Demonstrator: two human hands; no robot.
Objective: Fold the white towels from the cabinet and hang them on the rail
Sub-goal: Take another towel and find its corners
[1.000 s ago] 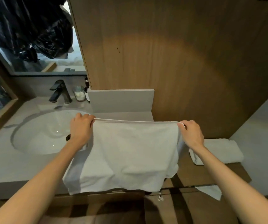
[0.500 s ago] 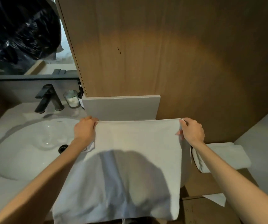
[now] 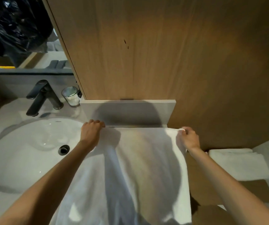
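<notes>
A white towel (image 3: 140, 168) lies spread over the grey counter (image 3: 4, 203) to the right of the basin, its near part hanging past the front edge. My left hand (image 3: 90, 133) grips its far left corner, fingers curled over the hem. At the far right corner my right hand (image 3: 189, 138) pinches the cloth. The far edge runs straight between both hands, just in front of the grey upstand (image 3: 146, 111). Another white towel (image 3: 239, 164), folded, lies on a lower wooden shelf at the right. No rail is in view.
A white basin (image 3: 30, 153) with a dark drain fills the left of the counter. Behind it stand a black tap (image 3: 41, 98) and a glass (image 3: 70, 96). A wooden cabinet wall (image 3: 163, 54) rises straight ahead. A mirror at the top left reflects black plastic bags.
Both hands have carried the towel's far edge away from me and lowered it towards the upstand. More of the towel now lies flat on the counter. My view has moved closer.
</notes>
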